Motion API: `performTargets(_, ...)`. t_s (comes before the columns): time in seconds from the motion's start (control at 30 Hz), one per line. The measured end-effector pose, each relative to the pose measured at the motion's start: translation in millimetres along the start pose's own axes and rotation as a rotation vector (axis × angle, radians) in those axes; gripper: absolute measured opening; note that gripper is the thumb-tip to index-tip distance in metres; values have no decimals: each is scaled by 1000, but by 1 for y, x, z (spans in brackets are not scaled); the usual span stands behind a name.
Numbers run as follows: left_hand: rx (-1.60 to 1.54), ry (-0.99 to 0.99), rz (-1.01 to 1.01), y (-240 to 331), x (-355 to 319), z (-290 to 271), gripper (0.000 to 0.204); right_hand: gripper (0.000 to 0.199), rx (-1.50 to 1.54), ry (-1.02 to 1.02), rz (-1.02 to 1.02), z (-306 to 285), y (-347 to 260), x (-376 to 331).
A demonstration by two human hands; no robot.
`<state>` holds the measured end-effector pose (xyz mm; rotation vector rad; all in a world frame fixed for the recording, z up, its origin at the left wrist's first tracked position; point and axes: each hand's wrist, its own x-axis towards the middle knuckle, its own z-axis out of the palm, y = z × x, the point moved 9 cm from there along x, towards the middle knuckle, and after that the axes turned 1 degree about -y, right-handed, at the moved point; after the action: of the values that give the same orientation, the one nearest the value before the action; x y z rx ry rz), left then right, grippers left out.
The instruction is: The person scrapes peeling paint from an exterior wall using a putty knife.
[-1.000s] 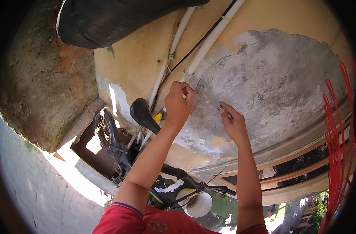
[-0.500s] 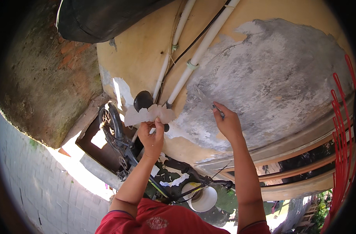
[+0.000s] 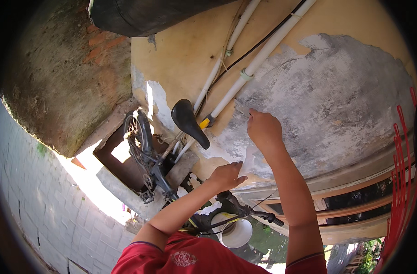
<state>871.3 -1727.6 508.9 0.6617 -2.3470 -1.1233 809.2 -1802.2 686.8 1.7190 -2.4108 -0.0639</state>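
item: patch of loose paint and plaster skin on the wall [image 3: 336, 96], grey where it has weathered, yellow-cream around it, with pale ragged edges along the lower left border of the grey area.

location: the worked spot lies at that ragged border, just right of the white pipes [image 3: 258, 59] that run down the wall slantwise with a black cable beside them, and above the bicycle [image 3: 158, 164] parked against the wall.

right hand [image 3: 264, 130]: raised against the wall, fingers curled and pressed to the surface at the edge of the grey patch. it may pinch a small tool or a flake; too small to tell, so whether the grip holds anything cannot be said.

left hand [image 3: 225, 176]: lower, fingers bent and closing on a thin pale flake [image 3: 248, 160] that hangs from the wall between the two hands. the grip looks like a light pinch at the flake's lower edge.

handling, as judged: the flake is light, thin and brittle; likely to crumble or snap if bent or squeezed. best taken at a free edge with fingertips and drawn away along the wall, not twisted. dusty rather than slippery. the sound plaster behind is stiff and will not give.

nearby: black bicycle saddle [image 3: 189, 122], rear wheel [image 3: 137, 137], handlebar [image 3: 249, 212], a white bucket [image 3: 233, 230] below, red rods [image 3: 402, 164] at the right, paved ground [image 3: 39, 192] at the left.
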Motion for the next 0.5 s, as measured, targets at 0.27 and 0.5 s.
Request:
performTargets(0.27,-202,178,-138,-68,-41,-73,38,19,33,22,-45,2,-2,1)
performTargets(0.5,-381,282,-278,-106,-49,-82,33,19,-39,-27,-37,32,-3,19)
